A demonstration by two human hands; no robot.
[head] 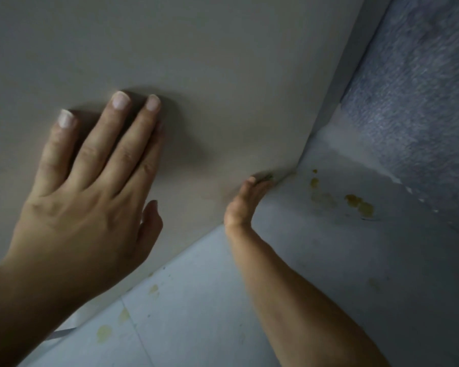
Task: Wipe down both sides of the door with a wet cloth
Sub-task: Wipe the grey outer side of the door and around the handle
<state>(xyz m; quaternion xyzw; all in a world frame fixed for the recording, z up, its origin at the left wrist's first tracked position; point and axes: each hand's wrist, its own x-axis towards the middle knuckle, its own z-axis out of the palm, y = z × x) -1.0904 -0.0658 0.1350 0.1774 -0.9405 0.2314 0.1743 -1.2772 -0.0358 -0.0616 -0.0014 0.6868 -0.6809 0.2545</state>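
Nearest the lens, at 9 o'clock, the left hand (90,202) lies open and flat against the plain beige door panel (223,62), fingers straight and slightly spread, thumb out toward 3 o'clock. That door fills the view from 9 round to 1 o'clock, and its lower corner sits just right of centre. The right hand (245,202), its forearm entering from 5 o'clock, is seen edge-on with its fingertips at that lower corner. Whether it is open or gripping anything I cannot tell. A small dark greenish scrap (268,177) shows at the fingertips, too small to identify. Pale blue-grey floor (196,313) spreads from 7 to 4 o'clock, with yellow stains (360,203) at 3 o'clock. Blue textured covering (421,102) lies at 2 o'clock.
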